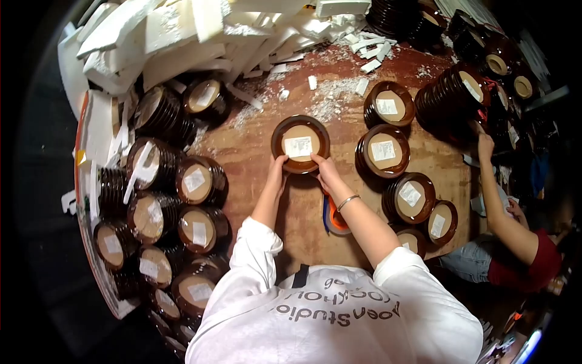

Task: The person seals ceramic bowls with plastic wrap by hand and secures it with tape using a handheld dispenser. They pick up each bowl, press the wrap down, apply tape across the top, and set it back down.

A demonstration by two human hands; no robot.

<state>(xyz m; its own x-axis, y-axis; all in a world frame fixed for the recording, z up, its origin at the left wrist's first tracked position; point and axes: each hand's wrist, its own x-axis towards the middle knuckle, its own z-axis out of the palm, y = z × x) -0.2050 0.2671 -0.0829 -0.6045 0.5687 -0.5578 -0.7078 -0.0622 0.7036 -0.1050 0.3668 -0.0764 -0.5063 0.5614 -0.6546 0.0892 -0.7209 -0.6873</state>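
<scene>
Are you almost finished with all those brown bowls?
Looks well along. Done: the left stacks and right stacks on the table show white labels. In hand: the left hand and right hand hold one labelled bowl in the middle. Left: the far stacks show no labels from here, and foam scraps lie heaped.

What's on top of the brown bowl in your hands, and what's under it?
A white label sits on the tan upturned base of the brown bowl. The left hand and right hand grip its near rim. Whatever is beneath it is covered.
</scene>
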